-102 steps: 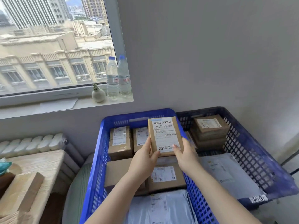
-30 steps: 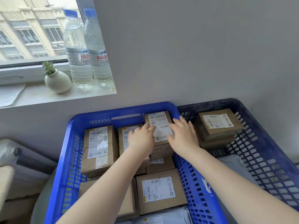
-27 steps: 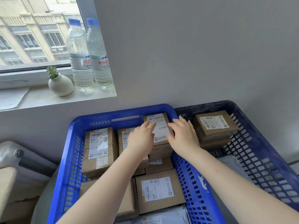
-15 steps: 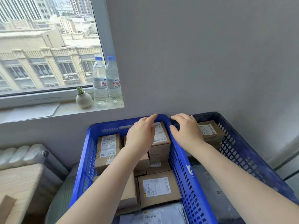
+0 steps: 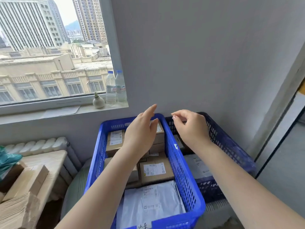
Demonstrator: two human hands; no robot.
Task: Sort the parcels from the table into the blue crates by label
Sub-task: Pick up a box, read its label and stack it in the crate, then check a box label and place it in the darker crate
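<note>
Both empty: left hand (image 5: 142,131) flat and wide, right hand (image 5: 191,128) loosely curled, above the bright blue crate (image 5: 184,179) at centre frame. Best swung lower left toward the cardboard parcels (image 5: 24,184) on the wooden table (image 5: 49,159); label read before lifting.

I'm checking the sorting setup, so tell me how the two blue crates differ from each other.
The left crate is a bright blue, while the right crate is a darker navy. The left crate sits nearer the camera and is packed with brown boxes and a grey mailer bag; the right crate shows mostly a grey bag, its far end hidden behind the right hand. The left crate's near rim bears a handwritten label; none shows on the right crate. Both are slotted plastic crates standing side by side against the wall.
</note>
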